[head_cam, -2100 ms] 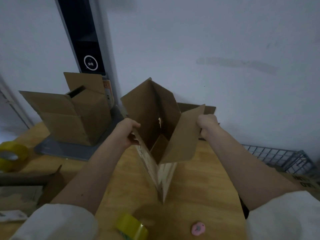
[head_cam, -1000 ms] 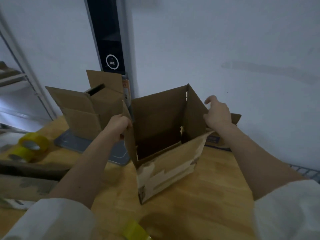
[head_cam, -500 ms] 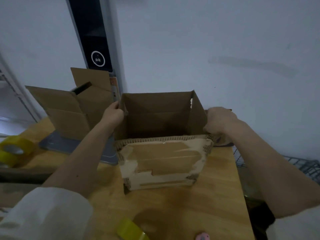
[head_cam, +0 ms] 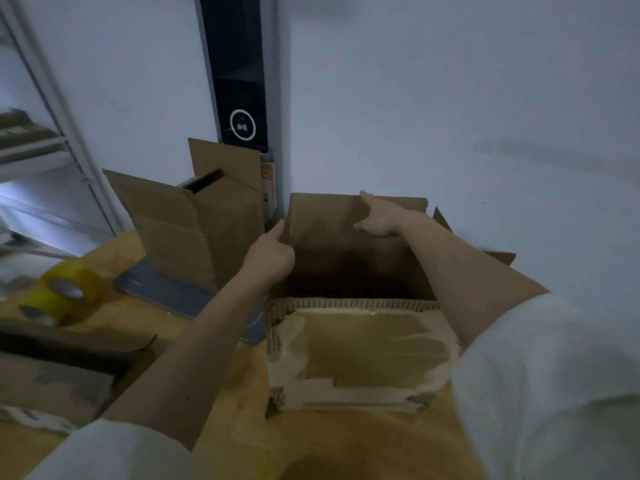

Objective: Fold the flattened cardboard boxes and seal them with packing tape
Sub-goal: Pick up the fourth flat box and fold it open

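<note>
Two hands: both work on the open brown cardboard box [head_cam: 360,355] standing on the yellow wooden table [head_cam: 221,382], its mouth facing up.
Left hand [head_cam: 268,258]: pinches the top of the box's left wall at the far-left corner, fingers curled round the edge.
Right hand [head_cam: 379,220]: reaches over the opening, forefinger stretched out flat against the tall far flap [head_cam: 346,230]; it clasps nothing.
Key relation: the far flap stands upright just beyond both hands, its long axis running left to right; the right hand is the one on it, so drawing it toward the near side would probably fold it down over the opening.
Tape: two yellow rolls of packing tape [head_cam: 60,292] lie far left (nearer the left hand).
Also there: another folded cardboard box [head_cam: 187,226] on a grey tray [head_cam: 162,292].
</note>
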